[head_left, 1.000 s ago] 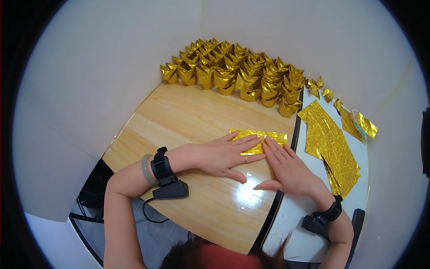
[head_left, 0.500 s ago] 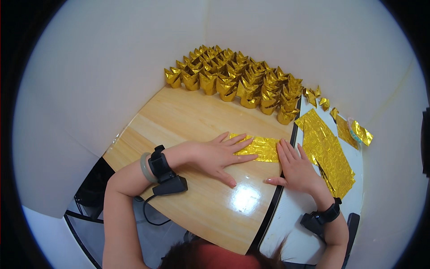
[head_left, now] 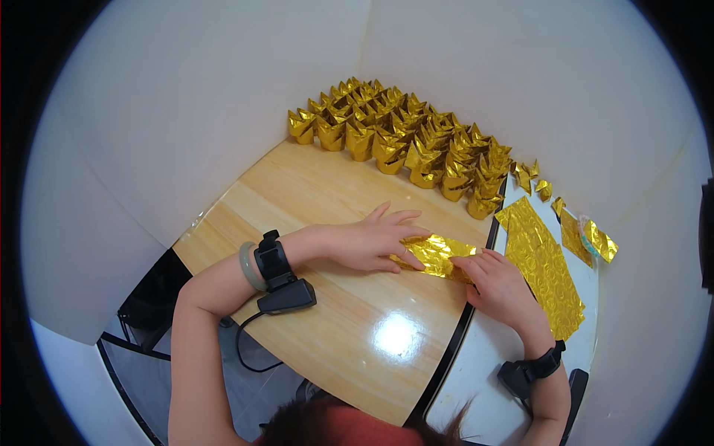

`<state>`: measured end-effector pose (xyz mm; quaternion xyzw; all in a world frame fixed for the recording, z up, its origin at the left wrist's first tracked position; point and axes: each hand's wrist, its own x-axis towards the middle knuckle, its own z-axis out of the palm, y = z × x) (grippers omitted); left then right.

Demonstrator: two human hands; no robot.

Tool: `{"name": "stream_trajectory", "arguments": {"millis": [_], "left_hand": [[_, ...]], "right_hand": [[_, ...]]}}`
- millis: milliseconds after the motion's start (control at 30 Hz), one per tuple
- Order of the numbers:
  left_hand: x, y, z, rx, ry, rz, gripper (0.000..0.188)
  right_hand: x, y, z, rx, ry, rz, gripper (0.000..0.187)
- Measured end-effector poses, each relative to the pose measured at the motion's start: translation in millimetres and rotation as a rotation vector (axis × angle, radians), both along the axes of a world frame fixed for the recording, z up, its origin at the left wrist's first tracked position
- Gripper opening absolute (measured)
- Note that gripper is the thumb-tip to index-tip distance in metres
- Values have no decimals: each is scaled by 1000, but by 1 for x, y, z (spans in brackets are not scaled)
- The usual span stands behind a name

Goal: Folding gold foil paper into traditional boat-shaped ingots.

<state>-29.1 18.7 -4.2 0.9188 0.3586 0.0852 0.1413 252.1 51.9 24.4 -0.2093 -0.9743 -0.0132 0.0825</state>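
A narrow strip of shiny gold foil paper (head_left: 440,253) lies between my hands, slightly buckled, close to the right edge of the wooden tabletop. At its left end is my left hand (head_left: 364,244), thumb and index finger closed about the near corner while the outer fingers stay raised and spread. Bent fingers of my right hand (head_left: 502,290) pinch the strip's right end, covering that part. A stack of larger gold foil sheets (head_left: 547,271) rests on the white surface beside my right hand.
Rows of folded gold foil ingots (head_left: 390,152) crowd the far side of the wooden table (head_left: 297,186). Small gold pieces (head_left: 544,190) and a roll with a pale patterned rim (head_left: 593,236) lie on the white board (head_left: 476,372). Light walls stand behind and at both sides.
Both hands had lain flat on the strip with fingers spread. Now the fingers have drawn in and grip its ends, and the strip is slightly buckled. The view has shifted a little.
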Motion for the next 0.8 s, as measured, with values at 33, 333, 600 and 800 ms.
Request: {"name": "stream_trajectory", "arguments": {"millis": [33,333,600,800], "left_hand": [[1,-1,2,-2,-1,-2,34],[-3,5,3,173,-178,-38,31],[15,-14,11,73,-141,-41,24],[13,-14,9,65,-151,-31,22]], "right_hand": [[1,0,0,3,7,-11,46],[3,8,-2,-48,98,3,37],[-9,-10,-2,-306,274,24,41],[-5,-7,-4,-296,156,97,45]]}}
